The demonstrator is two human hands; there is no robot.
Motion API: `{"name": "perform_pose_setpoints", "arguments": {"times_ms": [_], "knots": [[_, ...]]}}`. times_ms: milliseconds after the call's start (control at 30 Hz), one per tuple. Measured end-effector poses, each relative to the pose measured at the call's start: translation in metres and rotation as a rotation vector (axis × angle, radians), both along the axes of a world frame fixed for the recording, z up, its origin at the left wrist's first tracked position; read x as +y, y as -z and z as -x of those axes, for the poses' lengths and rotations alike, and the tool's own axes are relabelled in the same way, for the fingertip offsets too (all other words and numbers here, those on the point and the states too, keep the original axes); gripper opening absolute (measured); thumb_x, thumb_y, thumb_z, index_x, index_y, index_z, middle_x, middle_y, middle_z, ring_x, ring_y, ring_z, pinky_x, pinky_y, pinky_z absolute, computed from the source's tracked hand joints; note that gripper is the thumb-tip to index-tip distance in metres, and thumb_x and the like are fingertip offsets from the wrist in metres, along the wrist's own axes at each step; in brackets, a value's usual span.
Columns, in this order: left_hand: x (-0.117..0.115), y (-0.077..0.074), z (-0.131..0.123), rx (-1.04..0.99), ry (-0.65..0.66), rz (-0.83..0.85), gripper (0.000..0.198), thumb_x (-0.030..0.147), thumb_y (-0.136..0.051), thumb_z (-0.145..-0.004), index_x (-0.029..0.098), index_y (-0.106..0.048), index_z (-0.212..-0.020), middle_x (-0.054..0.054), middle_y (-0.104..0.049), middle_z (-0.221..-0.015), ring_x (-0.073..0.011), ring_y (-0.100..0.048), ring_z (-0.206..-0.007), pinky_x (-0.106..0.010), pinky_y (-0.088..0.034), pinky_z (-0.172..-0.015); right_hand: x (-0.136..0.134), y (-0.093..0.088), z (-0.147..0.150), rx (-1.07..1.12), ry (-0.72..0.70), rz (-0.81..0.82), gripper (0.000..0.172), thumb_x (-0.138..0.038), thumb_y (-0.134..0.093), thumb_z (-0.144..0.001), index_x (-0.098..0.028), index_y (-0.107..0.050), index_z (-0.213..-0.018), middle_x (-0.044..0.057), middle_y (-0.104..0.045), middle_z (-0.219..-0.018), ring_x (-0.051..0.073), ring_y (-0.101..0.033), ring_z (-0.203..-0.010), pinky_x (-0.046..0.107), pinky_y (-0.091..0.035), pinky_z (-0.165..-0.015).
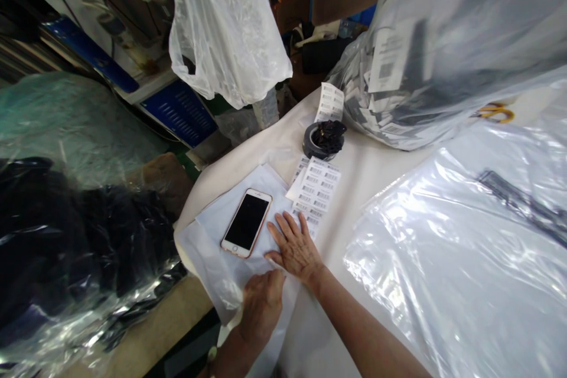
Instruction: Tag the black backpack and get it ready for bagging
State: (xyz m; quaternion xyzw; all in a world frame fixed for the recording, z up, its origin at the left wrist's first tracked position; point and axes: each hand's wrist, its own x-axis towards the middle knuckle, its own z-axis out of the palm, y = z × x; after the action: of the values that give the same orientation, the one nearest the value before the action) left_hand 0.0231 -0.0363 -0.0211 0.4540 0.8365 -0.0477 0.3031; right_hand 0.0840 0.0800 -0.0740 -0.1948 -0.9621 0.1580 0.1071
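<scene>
Table (381, 177): smooth white cloth cover, corner pointing left.
Left hand (261, 301) is nearest, back up, on a thin white plastic bag (212, 224) lying flat at that corner. Fingertips are bent down out of sight, so I can't tell if its grip pinches the film.
Right hand (295, 248) is just beyond, palm down, fingers spread. Grip is fully open and holds nothing, pressing flat on the same bag.
Phone (245, 222) lies face up on the bag, just left of the right hand. Dark glass, white front, rounded pinkish-metal edge.
Label sheets (316, 186): paper, rows of barcodes, overlapping, just past the right fingertips.
Clear bags (465, 260) to the right are glossy, wrinkled film in a flat stack.
Off the table to the left are dark garments (66, 248) under shiny wrap.
Tape roll (323, 139) sits further back, a grey ring with something black crumpled in its core. One more label strip (330, 103) lies behind it.
Big sack (443, 53): clear film, bulging, full of tagged dark items. Scissors (496, 112) with yellow handles lie beside it.
At the back a translucent white hanging bag (225, 23) hangs limp, with a blue vented metal panel (177, 109) to its left.
</scene>
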Motion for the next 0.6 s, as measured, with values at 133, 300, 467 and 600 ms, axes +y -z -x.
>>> {"name": "perform_pose_setpoints", "arguments": {"times_ms": [133, 300, 467, 600], "knots": [[-0.006, -0.001, -0.005, 0.013, -0.050, -0.021, 0.018, 0.027, -0.054, -0.089, 0.014, -0.061, -0.099, -0.011, -0.066, -0.090, -0.0267, -0.064, -0.089, -0.034, -0.046, -0.080, 0.000, -0.001, 0.000, 0.005, 0.002, 0.005, 0.067, -0.060, -0.045, -0.086, -0.018, -0.037, -0.138, 0.012, -0.037, -0.143, 0.032, -0.027, -0.134, 0.060, -0.020, -0.109], [-0.004, -0.001, -0.008, -0.182, -0.161, 0.011, 0.018, 0.015, -0.055, -0.083, 0.015, -0.060, -0.101, -0.009, -0.067, -0.094, -0.0246, -0.062, -0.095, -0.032, -0.045, -0.084, 0.000, 0.000, -0.001, 0.016, 0.010, -0.001, 0.065, -0.061, -0.040, -0.088, -0.019, -0.038, -0.138, 0.011, -0.037, -0.144, 0.030, -0.027, -0.134, 0.059, -0.019, -0.110], [-0.039, -0.013, -0.014, -0.484, 0.027, 0.099, 0.018, 0.010, -0.054, -0.073, 0.022, -0.065, -0.082, -0.003, -0.070, -0.084, -0.0212, -0.065, -0.083, -0.026, -0.045, -0.074, 0.000, 0.003, -0.001, 0.012, 0.009, -0.013, 0.066, -0.061, -0.043, -0.086, -0.020, -0.038, -0.138, 0.010, -0.038, -0.143, 0.031, -0.028, -0.133, 0.059, -0.019, -0.110], [-0.103, -0.005, 0.030, -0.411, -0.049, 0.175, 0.010, 0.020, -0.055, -0.068, 0.025, -0.064, -0.071, 0.003, -0.068, -0.072, -0.0187, -0.065, -0.073, -0.024, -0.047, -0.068, 0.000, 0.004, -0.001, 0.025, 0.011, -0.006, 0.065, -0.059, -0.044, -0.087, -0.019, -0.039, -0.137, 0.011, -0.038, -0.143, 0.031, -0.027, -0.134, 0.060, -0.017, -0.110]]}}
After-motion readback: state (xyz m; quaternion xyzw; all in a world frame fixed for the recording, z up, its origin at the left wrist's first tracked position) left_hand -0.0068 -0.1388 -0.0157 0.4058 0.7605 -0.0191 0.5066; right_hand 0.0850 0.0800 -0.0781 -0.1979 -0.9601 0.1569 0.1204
